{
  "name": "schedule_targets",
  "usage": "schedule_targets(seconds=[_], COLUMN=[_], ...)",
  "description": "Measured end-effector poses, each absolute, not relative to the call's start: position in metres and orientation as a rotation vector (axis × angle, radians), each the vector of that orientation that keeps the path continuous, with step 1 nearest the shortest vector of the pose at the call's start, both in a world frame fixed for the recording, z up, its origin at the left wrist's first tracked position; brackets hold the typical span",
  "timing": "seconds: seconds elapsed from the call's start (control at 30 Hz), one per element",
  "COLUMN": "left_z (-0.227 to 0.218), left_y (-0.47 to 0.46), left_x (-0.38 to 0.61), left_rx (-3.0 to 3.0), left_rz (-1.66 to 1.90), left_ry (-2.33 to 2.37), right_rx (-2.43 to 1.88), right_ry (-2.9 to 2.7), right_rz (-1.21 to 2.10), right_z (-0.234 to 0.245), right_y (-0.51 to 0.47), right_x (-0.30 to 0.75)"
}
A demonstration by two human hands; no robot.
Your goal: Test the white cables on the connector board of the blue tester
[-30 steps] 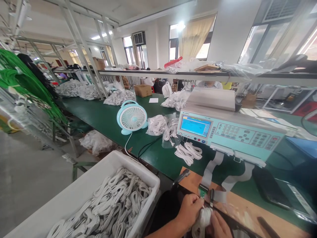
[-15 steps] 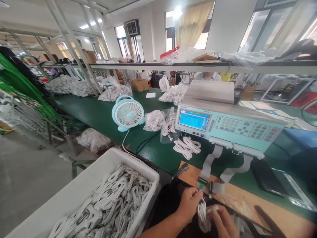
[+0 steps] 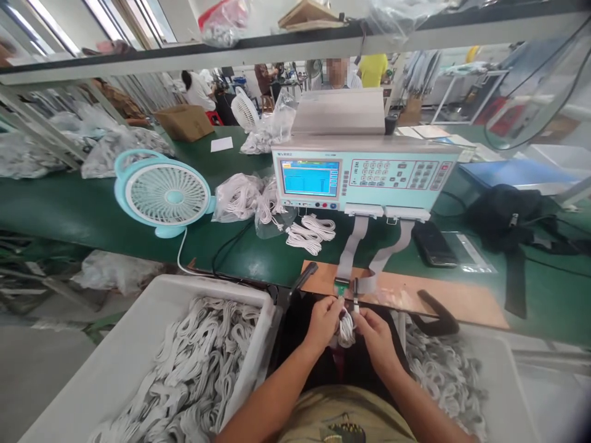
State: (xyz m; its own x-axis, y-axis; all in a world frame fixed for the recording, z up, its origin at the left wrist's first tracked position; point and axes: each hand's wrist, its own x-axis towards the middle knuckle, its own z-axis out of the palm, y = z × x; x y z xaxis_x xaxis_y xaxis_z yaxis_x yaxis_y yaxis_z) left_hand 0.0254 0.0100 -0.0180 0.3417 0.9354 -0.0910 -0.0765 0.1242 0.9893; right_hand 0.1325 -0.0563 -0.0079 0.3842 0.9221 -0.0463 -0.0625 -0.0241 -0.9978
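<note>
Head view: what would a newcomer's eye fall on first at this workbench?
First comes the pale green test machine with its lit blue screen, standing at the middle of the green bench, and the light blue fan to its left. Nearer, the left hand and right hand pinch a white cable coil, beside a white bin heaped with similar coils at lower left.

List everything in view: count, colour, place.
cable tester with screen and keypad: one, pale blue, centre of green bench
round desk fan: one, light blue, bench left
plastic bins of coiled cables: two, white, lower left and lower right
loose cable coils: a few, white, below tester
bagged cables: several, clear bags, beside tester
flat ribbon cables: two, grey, tester to brown board
phone: one, black, right of ribbons
left hand, right hand: both pinching one small white cable coil, at board's near edge
</note>
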Motion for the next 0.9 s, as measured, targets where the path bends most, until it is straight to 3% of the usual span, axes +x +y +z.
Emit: schedule_targets(seconds=[0.9], left_z=[-0.021], left_y=[0.012], left_x=[0.027], left_rx=[1.128], left_rz=[1.02], left_ry=[0.832], right_rx=[-1.366], right_ry=[-0.72], right_rz=[1.213], right_z=[-0.026], right_y=[-0.037], right_x=[0.154])
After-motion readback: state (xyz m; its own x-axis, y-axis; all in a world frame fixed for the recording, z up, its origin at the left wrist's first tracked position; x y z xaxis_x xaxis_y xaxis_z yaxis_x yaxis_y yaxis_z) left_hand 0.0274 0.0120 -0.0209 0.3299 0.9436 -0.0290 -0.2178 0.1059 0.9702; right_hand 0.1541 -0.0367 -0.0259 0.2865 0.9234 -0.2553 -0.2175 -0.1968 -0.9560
